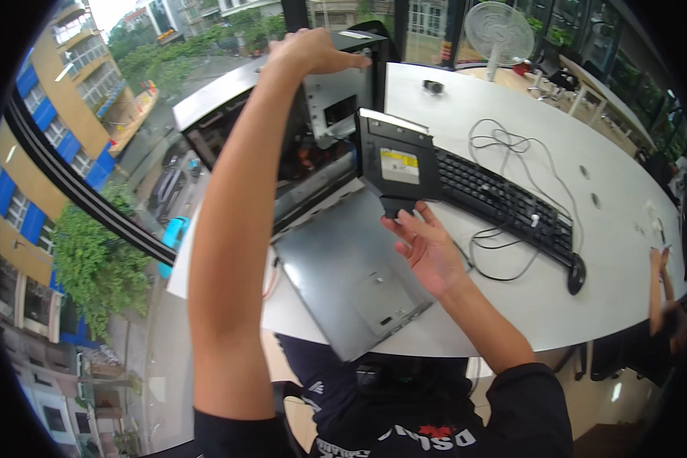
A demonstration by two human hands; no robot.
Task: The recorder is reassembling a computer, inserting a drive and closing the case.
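A computer tower case stands at the far left of the white table with its side open and its metal frame and wiring showing. My left hand reaches over its top, one finger stretched along the metal bay; the other fingers are partly hidden. In front of the case, a tilted black optical drive bears a yellow and white label. The fingers of my right hand, palm up, pinch its lower end. Below it, the detached grey metal side panel lies flat, sticking out over the near table edge.
A black keyboard lies right of the drive, with a black mouse and loose cables around it. A small dark object sits farther back. A white fan stands behind the table. Another person's hands show at the far right.
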